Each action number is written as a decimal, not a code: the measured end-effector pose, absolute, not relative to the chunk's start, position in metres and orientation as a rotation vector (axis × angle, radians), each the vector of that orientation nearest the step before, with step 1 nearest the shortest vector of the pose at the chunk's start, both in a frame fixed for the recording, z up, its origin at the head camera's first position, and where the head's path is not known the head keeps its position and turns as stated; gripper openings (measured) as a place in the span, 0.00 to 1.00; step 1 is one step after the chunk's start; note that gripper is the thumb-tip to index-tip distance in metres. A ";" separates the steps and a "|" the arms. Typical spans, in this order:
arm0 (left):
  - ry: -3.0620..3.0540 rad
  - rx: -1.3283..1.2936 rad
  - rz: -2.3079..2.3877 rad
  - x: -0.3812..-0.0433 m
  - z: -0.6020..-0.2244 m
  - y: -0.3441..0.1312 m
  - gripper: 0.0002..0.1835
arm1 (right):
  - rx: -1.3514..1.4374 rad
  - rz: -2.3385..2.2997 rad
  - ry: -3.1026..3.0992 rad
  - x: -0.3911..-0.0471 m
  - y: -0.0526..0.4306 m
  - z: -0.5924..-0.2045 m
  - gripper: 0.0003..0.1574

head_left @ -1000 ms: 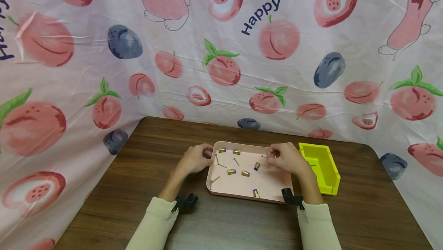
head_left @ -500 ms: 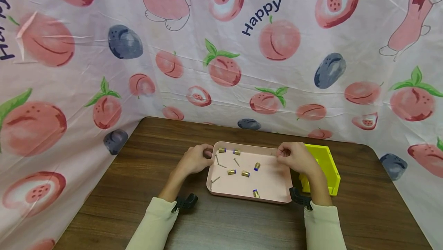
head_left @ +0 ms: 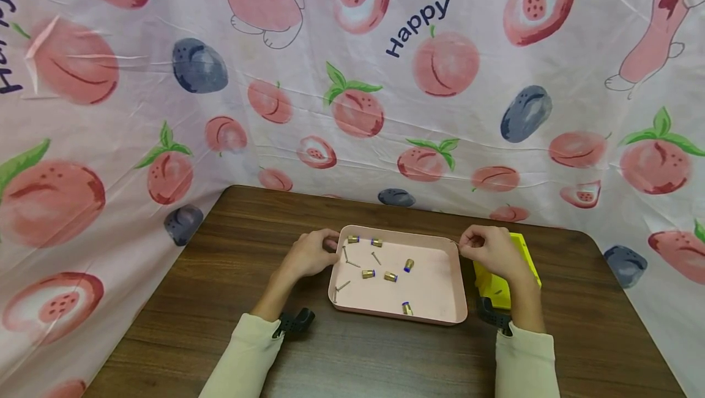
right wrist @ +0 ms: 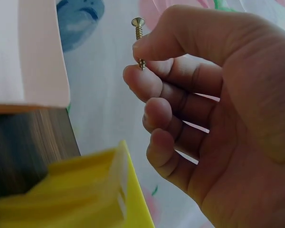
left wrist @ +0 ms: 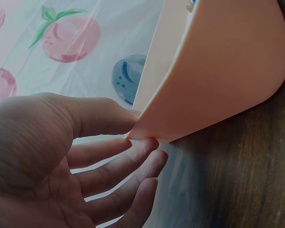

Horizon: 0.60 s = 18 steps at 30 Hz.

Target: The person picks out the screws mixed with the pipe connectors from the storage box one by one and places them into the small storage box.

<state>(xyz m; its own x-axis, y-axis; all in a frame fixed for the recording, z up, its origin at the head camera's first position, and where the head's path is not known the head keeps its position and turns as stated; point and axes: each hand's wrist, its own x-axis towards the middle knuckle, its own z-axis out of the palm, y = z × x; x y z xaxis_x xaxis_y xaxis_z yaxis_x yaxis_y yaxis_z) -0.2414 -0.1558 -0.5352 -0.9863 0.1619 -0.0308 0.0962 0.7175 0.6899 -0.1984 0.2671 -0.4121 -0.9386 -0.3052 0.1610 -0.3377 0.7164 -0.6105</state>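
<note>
My right hand (head_left: 496, 251) pinches a brass-coloured screw (right wrist: 138, 29) between thumb and fingers, its head pointing up in the right wrist view. That hand is beyond the right end of a shallow pink tray (head_left: 435, 288), over part of a yellow bin (head_left: 496, 294). At the tray's far left corner my left hand (head_left: 310, 254) grips the rim, thumb on top and fingertips against the outer wall in the left wrist view. Inside the tray lie several brass fittings with blue ends, one fitting (head_left: 390, 276) near the middle, and several loose screws, including one screw (head_left: 376, 258) behind it.
The brown wooden table (head_left: 231, 232) carries both containers, the bin standing just right of the tray. A fruit-print cloth (head_left: 352, 165) hangs behind and along the sides. My right hand and wrist hide part of the bin.
The right hand has moved right with the screw, from above the tray's far right part to past its right rim, over the bin. My left hand stays on the tray.
</note>
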 end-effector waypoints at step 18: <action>2.815 0.262 1.148 -0.219 -0.496 -0.149 0.25 | 0.333 0.916 -2.862 -0.186 0.309 -0.408 0.03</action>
